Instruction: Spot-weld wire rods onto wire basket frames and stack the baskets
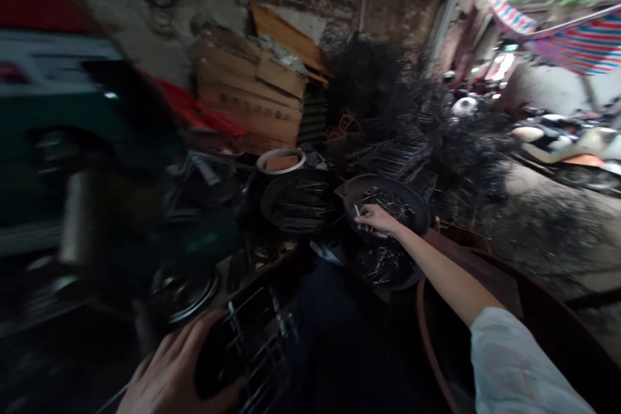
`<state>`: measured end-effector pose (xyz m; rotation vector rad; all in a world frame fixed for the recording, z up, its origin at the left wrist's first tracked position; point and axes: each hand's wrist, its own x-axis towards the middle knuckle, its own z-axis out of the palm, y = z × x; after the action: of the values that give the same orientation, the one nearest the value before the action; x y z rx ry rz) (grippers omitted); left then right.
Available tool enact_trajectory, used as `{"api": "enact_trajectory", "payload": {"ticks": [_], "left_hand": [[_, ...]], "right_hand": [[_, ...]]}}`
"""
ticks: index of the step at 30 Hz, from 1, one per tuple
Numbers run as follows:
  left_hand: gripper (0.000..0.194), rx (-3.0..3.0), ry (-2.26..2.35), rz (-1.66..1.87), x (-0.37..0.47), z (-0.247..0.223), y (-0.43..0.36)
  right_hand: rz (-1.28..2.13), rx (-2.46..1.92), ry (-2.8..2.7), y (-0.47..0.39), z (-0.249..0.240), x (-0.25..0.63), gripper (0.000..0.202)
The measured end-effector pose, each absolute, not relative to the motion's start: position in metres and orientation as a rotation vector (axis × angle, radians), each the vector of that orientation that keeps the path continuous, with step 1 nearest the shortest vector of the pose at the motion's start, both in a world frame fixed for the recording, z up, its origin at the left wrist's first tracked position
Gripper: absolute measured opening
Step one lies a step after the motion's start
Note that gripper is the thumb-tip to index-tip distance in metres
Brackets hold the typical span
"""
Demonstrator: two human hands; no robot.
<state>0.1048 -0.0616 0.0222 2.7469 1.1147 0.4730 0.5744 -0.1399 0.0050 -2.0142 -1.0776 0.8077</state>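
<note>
My left hand point(177, 362) is at the lower left, with fingers and thumb curved round the left side of a metal wire rack point(262, 349). The rack lies tilted over my dark-clothed lap, and motion blurs its bars. My right hand point(377, 218) reaches out over a round dark pan point(421, 207) that holds many thin metal pieces point(383, 197). Its fingers are pinched together, and a short white stick point(357, 211) shows at the fingertips. Whether other small pieces are in that grip is hidden. Below that hand, more thin shiny pieces point(383, 265) lie in a second dark container.
Left of the pan stands a wide dark basin point(269, 197) of long thin rods. Behind it are a pale-rimmed bowl point(259, 162) and a large cardboard box point(247, 97). Tangled dark wirework point(407, 84) is heaped by the wall. A green-and-white vehicle point(43, 110) is at left, scooters point(577, 149) at right.
</note>
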Motion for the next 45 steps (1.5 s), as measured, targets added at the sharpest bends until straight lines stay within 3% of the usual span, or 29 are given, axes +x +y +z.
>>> {"api": "enact_trajectory", "payload": {"ticks": [5,11,15,24,28,35,45], "left_hand": [[0.067,2.753,1.298,0.37,0.095,0.063,-0.066],[0.069,2.578,1.488,0.384,0.07,0.039,-0.046],[0.072,2.49,1.495,0.434,0.05,0.015,-0.037],[0.073,2.343,1.568,0.54,0.027,-0.018,-0.021],[0.07,2.343,1.569,0.552,0.023,-0.021,-0.022],[0.069,2.314,1.54,0.619,0.019,-0.024,-0.026],[0.072,2.348,1.502,0.635,0.015,-0.032,-0.023]], "right_hand": [[1.093,-1.482,-1.313,-0.125,0.029,0.475,0.039],[1.504,-1.086,-1.62,-0.101,0.05,0.378,0.035],[1.241,-1.031,-1.954,-0.075,0.038,0.328,0.022],[0.774,-0.902,-2.101,-0.044,-0.024,0.281,0.025],[0.739,-0.907,-2.037,-0.042,-0.037,0.272,0.024],[0.606,-0.831,-2.099,-0.048,-0.058,0.259,0.051],[0.525,-0.834,-2.002,-0.051,-0.058,0.254,0.053]]}}
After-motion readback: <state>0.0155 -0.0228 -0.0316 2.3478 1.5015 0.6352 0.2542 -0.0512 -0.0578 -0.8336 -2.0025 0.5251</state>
